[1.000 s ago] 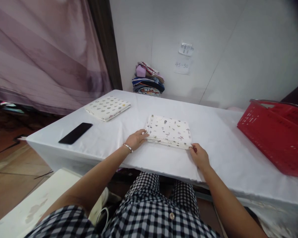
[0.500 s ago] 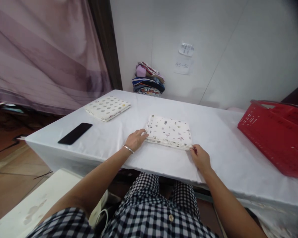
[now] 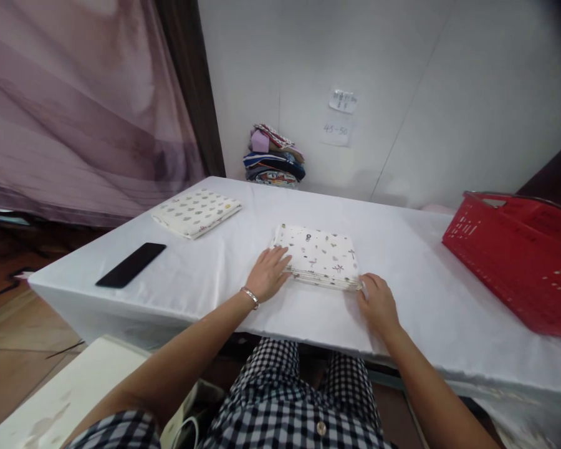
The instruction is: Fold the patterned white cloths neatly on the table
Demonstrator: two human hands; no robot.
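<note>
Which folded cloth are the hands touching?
The folded cloth in the middle, between left hand and right hand. The other folded cloth lies untouched near the phone.

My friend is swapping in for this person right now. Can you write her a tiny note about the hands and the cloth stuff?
Left hand: flat on the near-left corner of the folded printed cloth.
Right hand: fingers at its near-right corner.
The cloth lies folded square on the white table.
Second folded cloth lies far left, black phone nearer.
Red basket on the right.
Done: both cloths folded. Left: the middle one remains in hand.
</note>
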